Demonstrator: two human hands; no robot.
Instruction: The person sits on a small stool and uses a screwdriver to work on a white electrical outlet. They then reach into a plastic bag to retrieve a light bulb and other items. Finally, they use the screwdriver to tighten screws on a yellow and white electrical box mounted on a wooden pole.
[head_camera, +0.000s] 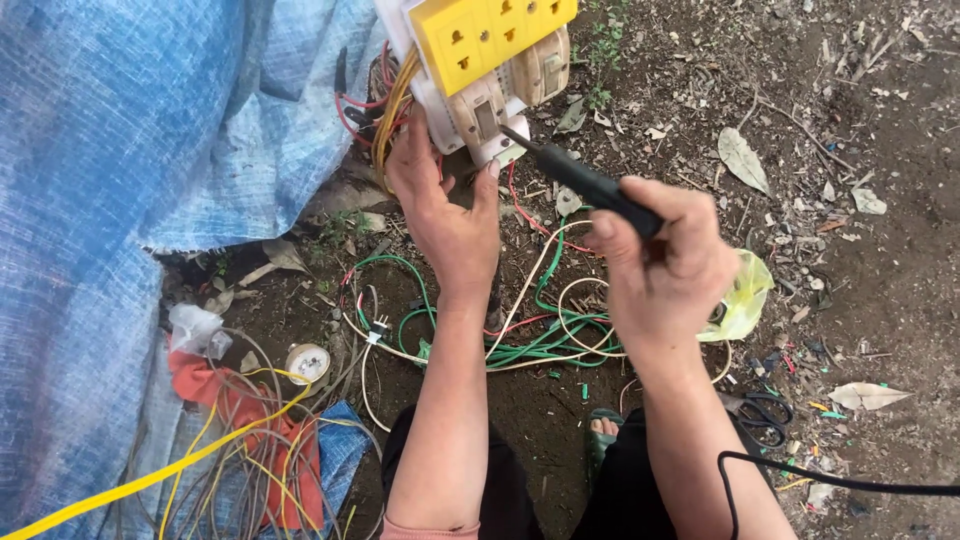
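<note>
My left hand (446, 215) grips the lower edge of a white electrical board (472, 118) that carries a yellow socket strip (490, 32) and cream switches. Red and yellow wires (385, 110) bunch out of the board's left side, beside my fingers. My right hand (665, 262) holds a black pen-shaped tool (585, 180) with its metal tip touching the board near the lowest switch. A black cord (830, 480) trails off to the right from below my right forearm.
A blue tarp (130, 180) covers the left side. Green, white and red wires (540, 320) lie tangled on the dirt under my arms. Scissors (762, 412), a yellow plastic bag (745, 295), a round fitting (306, 362), red cloth (235, 420) and yellow cables lie around.
</note>
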